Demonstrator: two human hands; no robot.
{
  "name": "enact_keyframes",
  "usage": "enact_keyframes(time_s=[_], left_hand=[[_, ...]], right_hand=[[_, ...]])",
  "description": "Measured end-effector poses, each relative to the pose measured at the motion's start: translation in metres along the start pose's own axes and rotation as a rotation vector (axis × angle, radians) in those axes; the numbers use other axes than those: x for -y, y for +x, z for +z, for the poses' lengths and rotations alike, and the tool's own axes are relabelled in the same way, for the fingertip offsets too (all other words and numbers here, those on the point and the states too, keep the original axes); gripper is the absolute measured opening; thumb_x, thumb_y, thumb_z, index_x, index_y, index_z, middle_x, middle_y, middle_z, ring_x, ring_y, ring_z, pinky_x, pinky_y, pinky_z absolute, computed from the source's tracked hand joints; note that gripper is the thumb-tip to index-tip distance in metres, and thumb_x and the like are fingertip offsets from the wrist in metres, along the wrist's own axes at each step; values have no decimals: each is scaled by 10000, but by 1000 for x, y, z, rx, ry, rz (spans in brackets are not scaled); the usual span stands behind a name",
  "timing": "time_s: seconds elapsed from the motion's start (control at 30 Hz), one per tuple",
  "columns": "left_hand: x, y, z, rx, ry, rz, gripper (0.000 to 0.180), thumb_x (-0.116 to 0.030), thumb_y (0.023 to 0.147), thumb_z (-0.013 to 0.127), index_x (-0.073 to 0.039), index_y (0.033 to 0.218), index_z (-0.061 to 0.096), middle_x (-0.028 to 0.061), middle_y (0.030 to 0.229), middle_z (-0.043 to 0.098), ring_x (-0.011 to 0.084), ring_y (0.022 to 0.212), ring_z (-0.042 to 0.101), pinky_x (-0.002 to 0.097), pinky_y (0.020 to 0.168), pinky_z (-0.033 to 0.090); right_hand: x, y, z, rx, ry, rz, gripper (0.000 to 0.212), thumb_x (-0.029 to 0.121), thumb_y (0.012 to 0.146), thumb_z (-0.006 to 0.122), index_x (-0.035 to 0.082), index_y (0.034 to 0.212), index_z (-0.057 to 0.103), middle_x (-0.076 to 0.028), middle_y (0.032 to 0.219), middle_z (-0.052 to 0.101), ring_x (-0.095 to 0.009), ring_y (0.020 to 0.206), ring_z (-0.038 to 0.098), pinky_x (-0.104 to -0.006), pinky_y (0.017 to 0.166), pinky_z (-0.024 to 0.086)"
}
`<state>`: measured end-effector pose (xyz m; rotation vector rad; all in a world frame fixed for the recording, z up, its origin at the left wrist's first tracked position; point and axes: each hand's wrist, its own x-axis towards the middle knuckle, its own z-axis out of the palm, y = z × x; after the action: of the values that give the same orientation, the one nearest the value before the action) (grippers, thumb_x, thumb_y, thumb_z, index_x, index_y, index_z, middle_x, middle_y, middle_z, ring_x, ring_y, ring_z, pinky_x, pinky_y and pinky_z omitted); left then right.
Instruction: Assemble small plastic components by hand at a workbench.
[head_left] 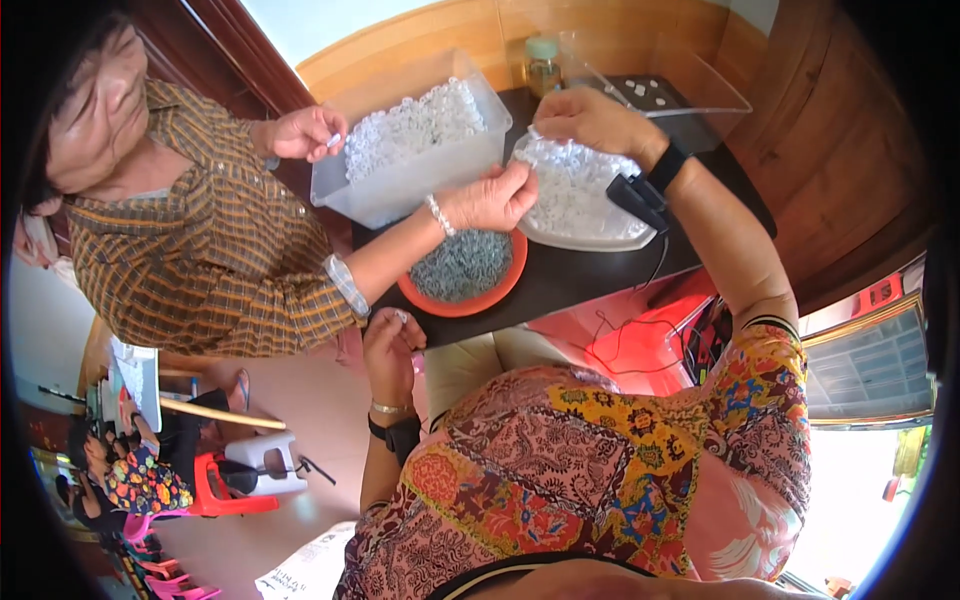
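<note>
My left hand [390, 352] is at the table's near edge, below the red bowl. Its fingers are curled round a small white plastic piece [402, 316]. My right hand [592, 122] reaches over the far edge of a white tray [590, 243] heaped with small clear plastic pieces [575, 195]. Its fingers are bent together, and what they hold, if anything, is hidden. The red bowl [520, 262], between my hands, holds many small grey metal pieces [462, 266], perhaps screws. A co-worker's hand [495, 198] is closed above that bowl, close to the tray.
At the left a co-worker in a checked shirt [200, 230] holds a small white piece in the other hand [308, 133]. A clear bin [400, 205] of white pieces, a green-lidded jar [543, 68] and a clear lid or box [700, 90] stand behind. A cable [657, 262] hangs from my right wrist device.
</note>
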<state>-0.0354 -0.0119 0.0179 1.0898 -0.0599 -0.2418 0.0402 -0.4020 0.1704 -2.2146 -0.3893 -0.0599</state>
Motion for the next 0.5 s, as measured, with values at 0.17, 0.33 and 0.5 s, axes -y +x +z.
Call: enact_keyframes(time_s=[0.17,0.33,0.5], left_hand=[[-2,-2,1,-14,-9,-5,90,-125,922,503,-40,910,530,66,771,573,161,670,558,281,624,457],[-4,3,7,-17,28,-13,95,-127,925,499,-41,904,535,65,770,574,153,666,557,272,621,456],[-7,-4,9,-63,52,6,91,-134,914,505,-49,904,537,59,759,574,145,642,551,261,602,457]], right_hand=[[-2,-50,-4,112,-660,0,170,217,786,649,48,788,629,-120,694,623,-285,645,605,-368,587,456],[11,-86,0,-115,-657,-20,139,174,796,652,38,812,629,-122,744,621,-285,687,612,-378,608,467],[58,-126,40,-393,-486,-249,89,4,762,664,3,845,629,-128,744,595,-280,699,608,-341,603,476]])
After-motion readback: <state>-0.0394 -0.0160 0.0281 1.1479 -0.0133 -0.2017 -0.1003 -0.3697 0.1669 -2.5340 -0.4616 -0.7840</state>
